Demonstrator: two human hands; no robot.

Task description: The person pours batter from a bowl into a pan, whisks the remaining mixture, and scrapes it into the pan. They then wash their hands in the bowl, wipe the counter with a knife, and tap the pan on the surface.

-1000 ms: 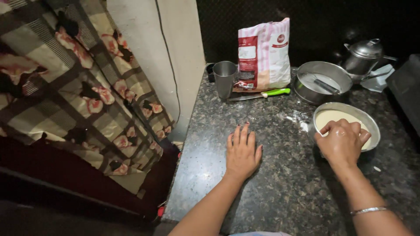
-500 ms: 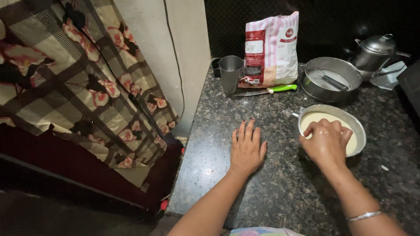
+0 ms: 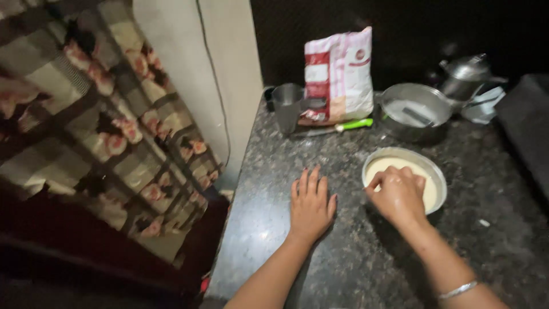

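My left hand [image 3: 310,205] lies flat, palm down, on the dark speckled stone counter [image 3: 274,166], fingers a little apart and holding nothing. My right hand [image 3: 398,194] reaches into a shallow steel bowl [image 3: 437,174] of pale flour or dough [image 3: 430,191], knuckles up and fingers curled down into the pale mass. A thin metal bangle [image 3: 457,290] circles my right wrist.
At the back stand a pink-and-white flour bag [image 3: 338,74], a steel cup [image 3: 287,106], a green-handled knife [image 3: 337,128], an empty steel pan [image 3: 416,111] and a steel kettle [image 3: 465,76]. A flowered checked curtain [image 3: 108,131] hangs left of the counter's edge. A dark object [image 3: 526,126] sits far right.
The view has shifted slightly. My right hand keeps working in the bowl, fingers moving over the pale mass. My left hand stays flat on the counter.
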